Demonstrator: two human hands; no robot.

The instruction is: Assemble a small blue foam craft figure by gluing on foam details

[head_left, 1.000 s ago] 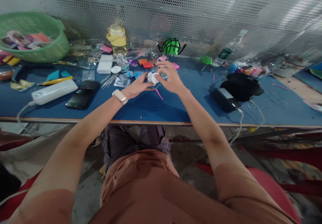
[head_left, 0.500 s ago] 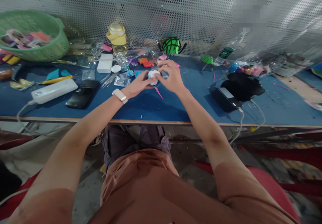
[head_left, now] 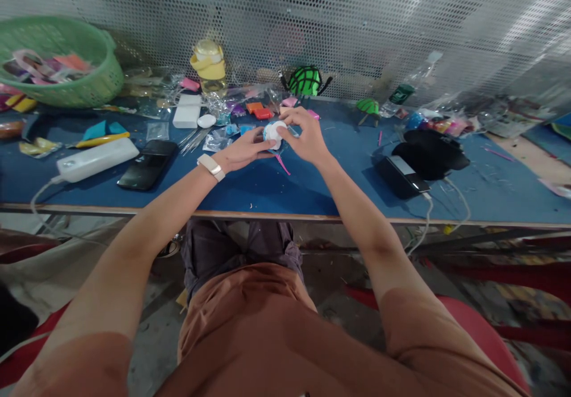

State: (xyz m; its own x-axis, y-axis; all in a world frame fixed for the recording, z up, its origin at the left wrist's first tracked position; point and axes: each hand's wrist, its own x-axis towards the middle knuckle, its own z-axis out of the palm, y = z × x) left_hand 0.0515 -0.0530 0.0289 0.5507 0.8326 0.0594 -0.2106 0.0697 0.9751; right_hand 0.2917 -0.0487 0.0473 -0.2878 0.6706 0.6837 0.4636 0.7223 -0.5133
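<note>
Over the middle of the blue table, my left hand (head_left: 243, 148) holds a small white and light-blue piece (head_left: 274, 134) between thumb and fingers. My right hand (head_left: 306, 135) grips the same piece from the right, its thumb and index finger pressed on the white part. Just below the piece, a thin pink strip (head_left: 283, 164) points down toward the table's front. Small blue pieces (head_left: 232, 129) and a clear plastic packet (head_left: 217, 140) lie left of my hands. Orange and red pieces (head_left: 263, 113) are behind them. The fingertips partly cover the held piece.
A green basket (head_left: 96, 82), a white power bank (head_left: 97, 159) and a black phone (head_left: 147, 165) are at left. A yellow-topped bottle (head_left: 209, 67) and green shell-like piece (head_left: 304, 81) stand behind. A black device (head_left: 401, 177) with a cable is at right, by the table (head_left: 276, 198) edge.
The white part of the held piece has turned and shows more clearly between my fingers. Both hands have shifted only slightly and keep hold of it.
</note>
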